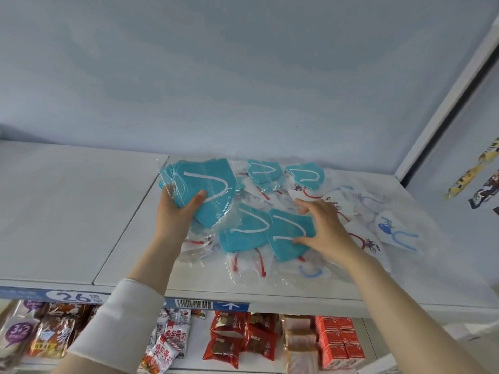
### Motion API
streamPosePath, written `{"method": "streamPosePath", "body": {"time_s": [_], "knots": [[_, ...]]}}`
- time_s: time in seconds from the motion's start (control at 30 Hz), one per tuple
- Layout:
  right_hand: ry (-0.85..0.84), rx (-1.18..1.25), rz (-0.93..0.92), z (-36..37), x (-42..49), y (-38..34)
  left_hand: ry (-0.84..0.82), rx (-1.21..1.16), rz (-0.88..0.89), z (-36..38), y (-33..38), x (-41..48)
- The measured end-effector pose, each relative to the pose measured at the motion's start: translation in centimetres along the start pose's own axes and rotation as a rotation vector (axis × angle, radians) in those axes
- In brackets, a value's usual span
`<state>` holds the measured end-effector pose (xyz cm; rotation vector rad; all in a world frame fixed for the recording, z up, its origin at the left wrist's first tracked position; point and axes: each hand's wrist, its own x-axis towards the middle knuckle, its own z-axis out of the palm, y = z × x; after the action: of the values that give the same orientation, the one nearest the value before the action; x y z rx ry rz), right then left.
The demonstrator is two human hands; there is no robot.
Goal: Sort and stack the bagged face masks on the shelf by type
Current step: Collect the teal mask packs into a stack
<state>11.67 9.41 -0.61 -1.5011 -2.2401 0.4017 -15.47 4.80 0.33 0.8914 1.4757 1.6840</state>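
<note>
left hand: fingers wrapped round teal stack over the shelf | right hand: fingers pinch loose teal mask just right of the stack | white masks farther right of the stack | risk: slick bags may slide from the stack; the pinch may drag the touching second teal mask

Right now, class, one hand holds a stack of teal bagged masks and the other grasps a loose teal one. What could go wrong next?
1. The left hand grips the teal stack at one corner only, so the slick bags could fan out or slip.
2. The right hand pinches a teal mask lying on white masks near the front of the shelf. Lifting it might drag those off.
</note>
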Motion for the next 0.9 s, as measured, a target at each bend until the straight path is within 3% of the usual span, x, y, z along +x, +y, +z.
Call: {"method": "streamPosePath", "body": {"time_s": [0.2, 0.4, 0.57, 0.67, 0.77, 0.9], "knots": [[-0.217, 0.004, 0.103, 0.6, 0.3, 0.4, -0.021, 0.008, -0.035, 0.6, -0.7, -0.1], [0.128, 0.155, 0.007, -1.1, 0.6, -0.2, -0.026, 0.056, 0.007, 0.7, -0.7, -0.2], [0.07, 0.51, 0.005, -6.3, 1.8, -2.0, -0.149, 0.097, 0.001, 0.9, -0.4, -0.4], [0.04, 0.405, -0.143, -6.0, 3.2, -4.4, -0.366, 0.183, -0.033, 1.5, -0.2, -1.6], [0.159, 0.315, -0.266, -3.3, 4.4, -7.1, -0.461, 0.131, 0.007, 1.8, 0.1, -2.9], [0.219, 0.34, -0.268, -0.3, 4.7, -8.5, -0.29, 0.128, 0.05, 0.0, 0.1, -2.2]]}}
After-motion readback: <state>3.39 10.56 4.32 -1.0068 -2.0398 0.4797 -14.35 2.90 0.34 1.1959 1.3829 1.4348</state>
